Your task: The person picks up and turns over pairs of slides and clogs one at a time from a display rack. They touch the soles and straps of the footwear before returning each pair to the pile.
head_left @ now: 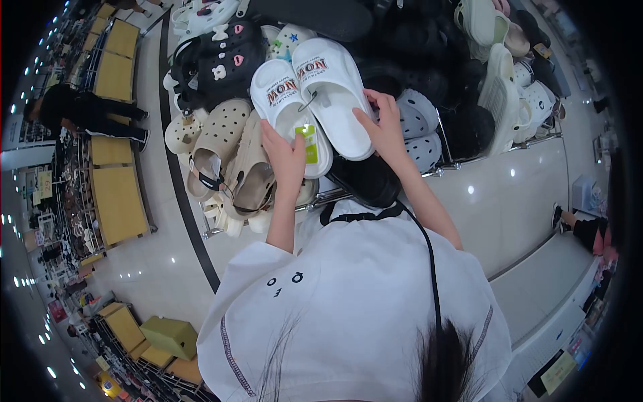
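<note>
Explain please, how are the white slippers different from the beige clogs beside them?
The white slippers have printed letters; the beige clogs have round holes.
The slippers are in the person's hands, while the clogs lie untouched.
One slipper bears a yellow-green label; one clog has a dark tag.
Both pairs point away from the person.

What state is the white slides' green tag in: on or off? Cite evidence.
On: the green tag lies over the left white slide's footbed, beside the left hand. Whether it is stuck or strung, I cannot tell.

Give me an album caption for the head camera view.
Left hand and right hand hold a pair of white slides beside beige clogs.
</note>
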Action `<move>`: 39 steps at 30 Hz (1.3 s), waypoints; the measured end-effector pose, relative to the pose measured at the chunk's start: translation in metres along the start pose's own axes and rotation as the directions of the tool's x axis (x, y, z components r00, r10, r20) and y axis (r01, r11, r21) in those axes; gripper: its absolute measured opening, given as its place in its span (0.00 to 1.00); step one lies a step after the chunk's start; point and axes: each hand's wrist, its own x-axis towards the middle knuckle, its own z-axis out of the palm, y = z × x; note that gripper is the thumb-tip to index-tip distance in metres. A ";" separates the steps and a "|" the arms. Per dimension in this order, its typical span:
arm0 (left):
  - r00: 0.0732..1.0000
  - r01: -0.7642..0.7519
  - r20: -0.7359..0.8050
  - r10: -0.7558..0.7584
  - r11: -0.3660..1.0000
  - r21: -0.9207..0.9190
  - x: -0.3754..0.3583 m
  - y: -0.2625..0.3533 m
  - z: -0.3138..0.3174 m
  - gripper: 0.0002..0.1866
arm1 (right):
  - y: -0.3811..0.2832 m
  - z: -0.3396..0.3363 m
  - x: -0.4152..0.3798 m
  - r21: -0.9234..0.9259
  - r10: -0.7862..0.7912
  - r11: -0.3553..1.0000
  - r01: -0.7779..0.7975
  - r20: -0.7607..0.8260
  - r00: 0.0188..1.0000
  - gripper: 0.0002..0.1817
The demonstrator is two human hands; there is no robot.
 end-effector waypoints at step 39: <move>0.961 -0.259 -0.174 0.214 0.919 -0.297 0.093 0.041 -0.010 0.18 | -0.064 -0.029 0.186 0.452 0.033 0.891 0.036 -0.144 0.989 0.27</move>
